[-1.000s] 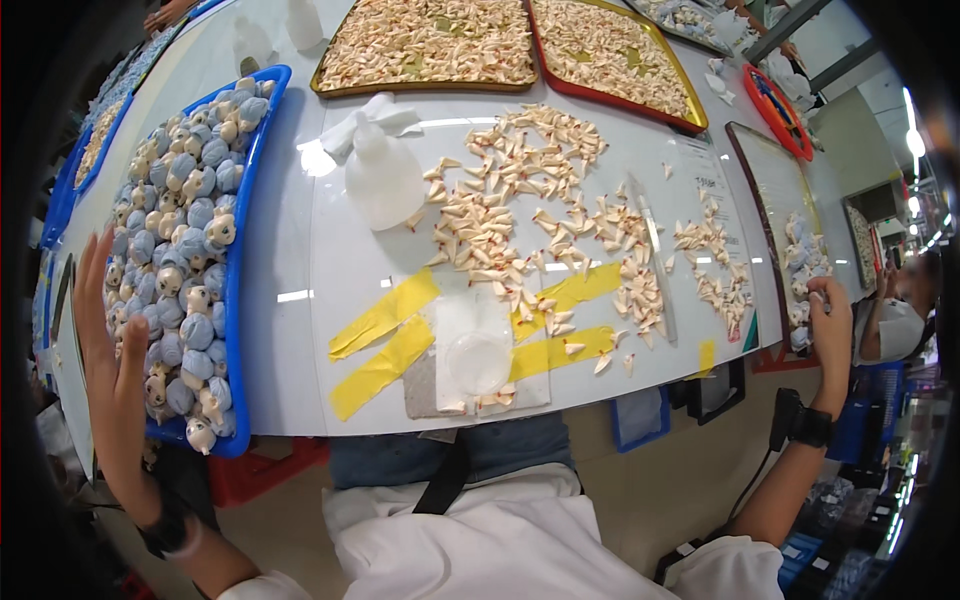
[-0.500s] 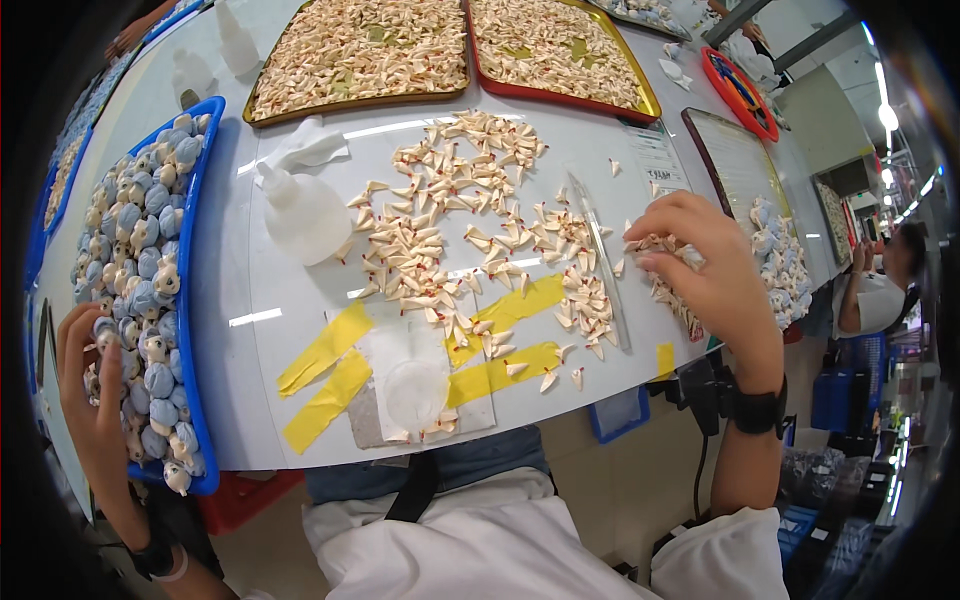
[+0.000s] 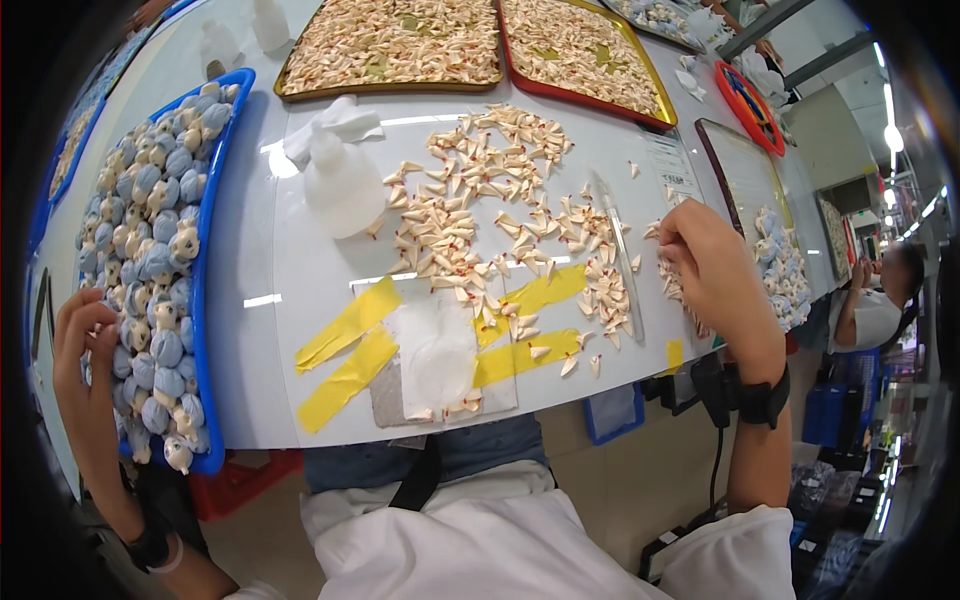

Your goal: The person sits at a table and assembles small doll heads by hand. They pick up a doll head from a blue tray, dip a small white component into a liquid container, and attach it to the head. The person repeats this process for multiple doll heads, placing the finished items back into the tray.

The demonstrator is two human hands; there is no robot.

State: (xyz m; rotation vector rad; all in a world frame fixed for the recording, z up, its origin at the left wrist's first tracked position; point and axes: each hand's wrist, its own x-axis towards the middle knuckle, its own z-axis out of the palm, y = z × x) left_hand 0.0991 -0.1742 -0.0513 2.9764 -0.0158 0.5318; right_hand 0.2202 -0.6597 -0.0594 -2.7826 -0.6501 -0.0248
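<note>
Left hand [image 3: 85,345] curls by blue-haired heads [image 3: 165,347]; right hand [image 3: 715,270] bunches over cream cones [image 3: 671,284]; cannot tell if pinching; best pick singly.

Tray [image 3: 203,300] of doll heads [image 3: 160,260] stood at the worktop's [image 3: 258,380] left, left hand [image 3: 82,335] at its outer side. Two piece-filled trays [image 3: 390,90] lay side by side at the back. Before them, loose pieces [image 3: 440,235] spread mid-worktop; bottle [image 3: 342,192] to their left, cloth [image 3: 345,122] behind it. Right hand [image 3: 700,265] lay right of the spread. Slab [image 3: 388,392] sat near the front edge, dish [image 3: 442,370] above it, tape strips [image 3: 345,326] both sides.
</note>
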